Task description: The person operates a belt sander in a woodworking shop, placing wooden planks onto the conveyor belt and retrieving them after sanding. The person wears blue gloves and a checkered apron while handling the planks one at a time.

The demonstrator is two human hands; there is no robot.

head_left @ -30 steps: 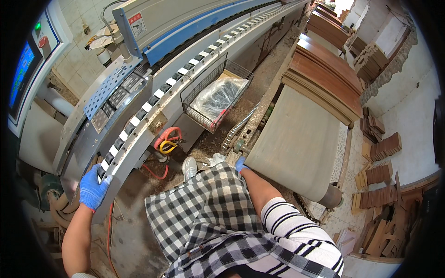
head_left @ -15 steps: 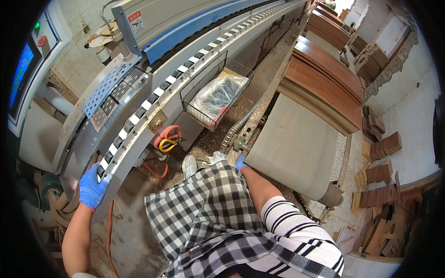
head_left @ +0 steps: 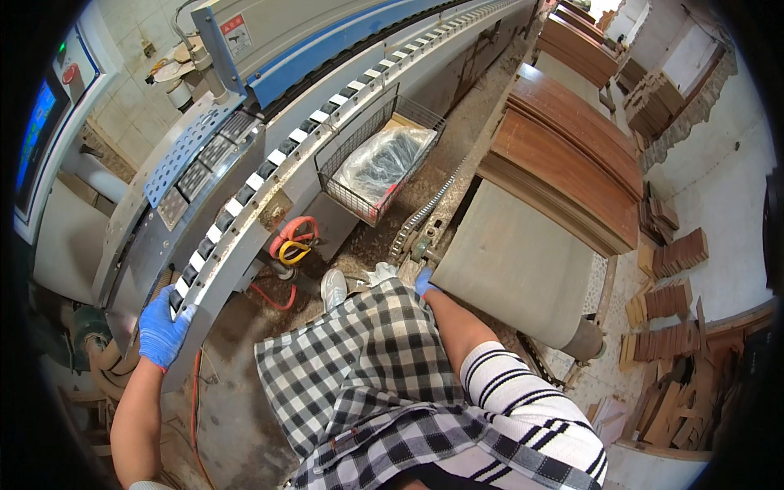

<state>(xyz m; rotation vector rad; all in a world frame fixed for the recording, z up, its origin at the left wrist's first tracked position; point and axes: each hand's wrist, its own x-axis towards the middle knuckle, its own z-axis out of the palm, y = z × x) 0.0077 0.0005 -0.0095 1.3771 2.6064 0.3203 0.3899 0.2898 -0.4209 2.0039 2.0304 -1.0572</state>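
Observation:
My left hand (head_left: 163, 330), in a blue glove, grips the near end of the machine's roller rail (head_left: 263, 194), a long strip of black and white rollers. Its thumb lies along the rail's side and the fingers go over the far side, partly hidden. My right hand (head_left: 425, 282), gloved in blue too, is beside the near left corner of a belt conveyor (head_left: 523, 257). Most of that hand is hidden behind my forearm and the checked apron, so its fingers do not show. Stacked reddish-brown boards (head_left: 563, 167) lie flat farther along the conveyor.
A wire basket (head_left: 349, 200) holding a clear plastic bag hangs on the machine's side. Below it are a coiled red hose (head_left: 294, 235) and a yellow loop. A control screen (head_left: 39, 139) stands at left. Small board piles (head_left: 676, 253) line the right wall.
The board stack has moved a little toward me along the conveyor belt. Both my hands stay in about the same places, and the view has shifted slightly.

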